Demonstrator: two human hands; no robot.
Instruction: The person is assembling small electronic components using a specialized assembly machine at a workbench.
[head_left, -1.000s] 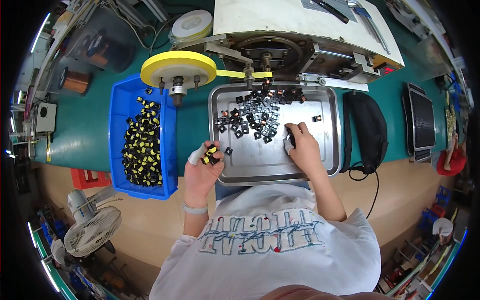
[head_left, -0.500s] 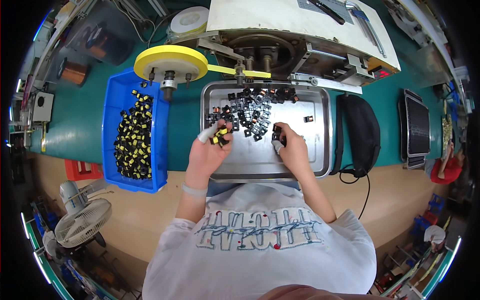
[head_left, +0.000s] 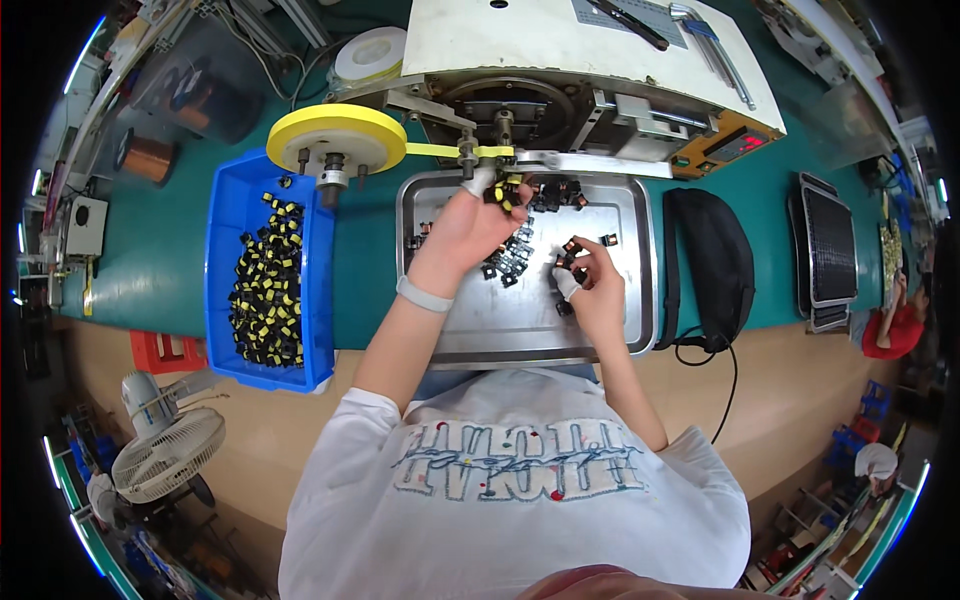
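My left hand (head_left: 465, 235) is raised under the tape end of the machine, fingers closed around several small black coil bobbins wrapped in yellow tape (head_left: 504, 194). Over the metal tray (head_left: 632, 320), my right hand (head_left: 602, 292) pinches black bobbins wound with copper wire (head_left: 568, 254). White coverings show on fingers of both hands. A pile of loose black bobbins (head_left: 512, 258) lies in the tray, partly hidden by my left hand and forearm. From the yellow tape roll (head_left: 345, 127), a strip of yellow tape (head_left: 432, 150) runs to the machine's metal guide, right above my left fingertips.
The taping machine (head_left: 540, 45) stands behind the tray, tools on top. To the left is a blue bin (head_left: 327, 270) of yellow-taped bobbins (head_left: 268, 290). A black pouch (head_left: 708, 260) and stacked black trays (head_left: 830, 250) are at right. A fan (head_left: 168, 455) stands lower left.
My left hand has moved from above the tray's near left up to the machine's tape end, still holding taped bobbins. My right hand has shifted slightly right, its copper-wound bobbins now showing.
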